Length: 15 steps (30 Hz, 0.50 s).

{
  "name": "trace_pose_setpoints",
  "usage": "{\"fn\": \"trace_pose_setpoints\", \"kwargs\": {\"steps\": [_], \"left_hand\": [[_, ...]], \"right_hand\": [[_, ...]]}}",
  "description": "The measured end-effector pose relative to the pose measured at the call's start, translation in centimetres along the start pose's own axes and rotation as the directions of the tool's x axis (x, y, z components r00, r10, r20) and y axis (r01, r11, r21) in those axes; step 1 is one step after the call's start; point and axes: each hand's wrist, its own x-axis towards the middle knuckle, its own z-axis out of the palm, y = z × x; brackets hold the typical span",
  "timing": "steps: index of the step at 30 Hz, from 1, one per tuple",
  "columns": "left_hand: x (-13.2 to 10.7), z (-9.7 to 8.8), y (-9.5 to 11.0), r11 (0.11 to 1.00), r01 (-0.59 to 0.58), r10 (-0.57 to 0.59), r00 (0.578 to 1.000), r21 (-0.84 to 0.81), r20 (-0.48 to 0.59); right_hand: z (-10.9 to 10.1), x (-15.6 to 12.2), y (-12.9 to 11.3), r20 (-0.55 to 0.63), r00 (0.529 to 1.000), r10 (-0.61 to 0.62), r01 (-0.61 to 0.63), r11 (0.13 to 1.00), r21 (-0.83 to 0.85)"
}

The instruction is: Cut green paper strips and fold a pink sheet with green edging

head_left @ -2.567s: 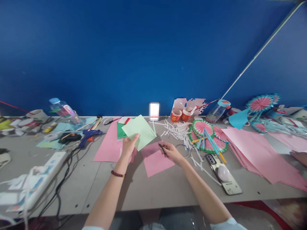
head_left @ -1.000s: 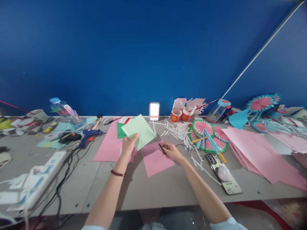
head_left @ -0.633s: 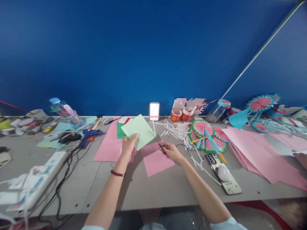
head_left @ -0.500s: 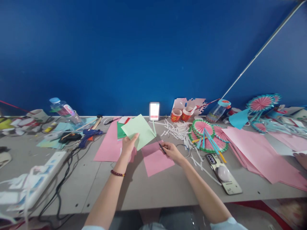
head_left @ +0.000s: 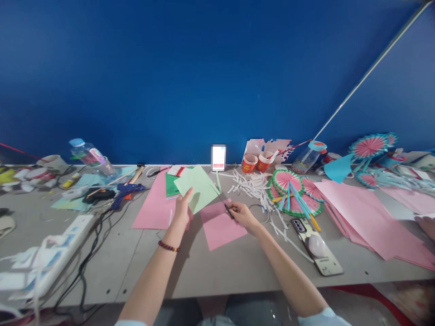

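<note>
My left hand [head_left: 181, 212] pinches the lower edge of a light green sheet of paper [head_left: 198, 187] and holds it up over the grey table [head_left: 210, 267]. My right hand [head_left: 242, 214] is closed round a pair of dark scissors [head_left: 228, 210], whose blades point up-left at the sheet's right edge. A thin green strip [head_left: 218, 181] hangs off that edge. Under both hands lies a small pink sheet [head_left: 222, 226].
Pink and green sheets [head_left: 154, 203] lie behind my left hand. White paper strips [head_left: 253, 183], paper fans [head_left: 292, 192], a phone [head_left: 317, 246] and large pink sheets [head_left: 374, 222] sit to the right. A glue gun [head_left: 125, 190], cables and a power strip [head_left: 44, 258] are on the left. Another person's hand [head_left: 426, 225] shows far right.
The green sheet has dropped slightly and shifted a little right in my left hand. My right hand with the scissors has barely moved.
</note>
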Motion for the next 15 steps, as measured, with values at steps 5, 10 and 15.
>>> {"fn": "trace_pose_setpoints", "kwargs": {"steps": [5,10,15], "left_hand": [[-0.37,0.44,0.07,0.989,0.122,-0.114,0.989,-0.086,0.09],[-0.64,0.68,0.11,0.997,0.075,-0.074,0.997,0.013,-0.022],[-0.7,0.63,0.12,0.995,-0.016,0.023,0.997,0.099,-0.067]], "right_hand": [[0.11,0.08,0.14,-0.002,1.0,0.019,-0.019,1.0,0.011],[0.08,-0.04,-0.14,0.002,1.0,0.017,-0.017,1.0,0.001],[0.09,0.0,-0.03,0.016,1.0,0.017,-0.017,1.0,0.005]]}}
